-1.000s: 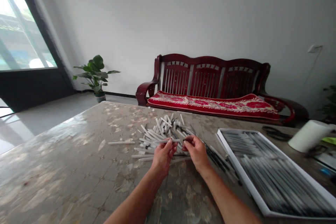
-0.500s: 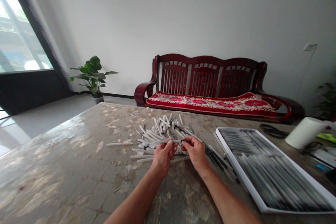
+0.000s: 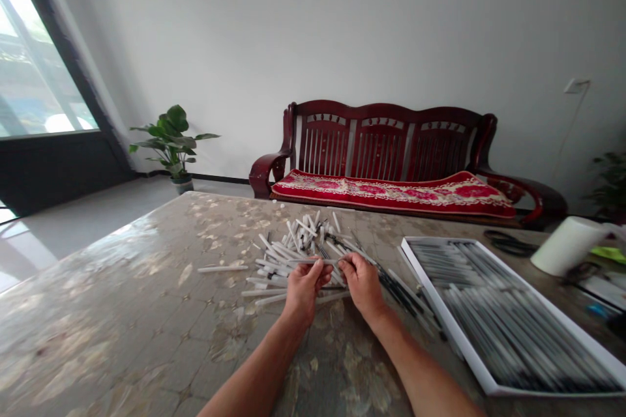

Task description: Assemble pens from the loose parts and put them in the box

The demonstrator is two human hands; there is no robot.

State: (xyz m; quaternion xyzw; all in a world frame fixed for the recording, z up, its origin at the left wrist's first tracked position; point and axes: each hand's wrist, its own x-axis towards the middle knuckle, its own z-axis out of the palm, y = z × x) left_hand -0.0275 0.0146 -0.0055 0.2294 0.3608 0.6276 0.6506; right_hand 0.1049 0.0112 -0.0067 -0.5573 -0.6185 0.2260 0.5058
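My left hand (image 3: 304,285) is closed around a slim, pale pen (image 3: 329,262), held level above a pile of pen parts. At the pen's right end, my right hand (image 3: 362,281) has its thumb and fingers pinched together; its fingertips hide that end. Just beyond and beneath both hands lies the loose pile of white pen pieces (image 3: 278,251), with a few dark ones mixed in. Several dark pens (image 3: 397,292) lie to the right of my right hand. One white piece (image 3: 222,268) sits apart on the left.
A white tray (image 3: 460,340) filled with rows of pens stands on the right of the patterned table (image 3: 147,313). Behind it are a black coiled cable (image 3: 508,243) and a white roll (image 3: 567,247). A dark red wooden bench (image 3: 379,150) and a potted plant (image 3: 173,140) stand beyond the table.
The hands have moved very slightly, and less of the pen's dark end shows at my right fingertips. The pile and the tray look the same.
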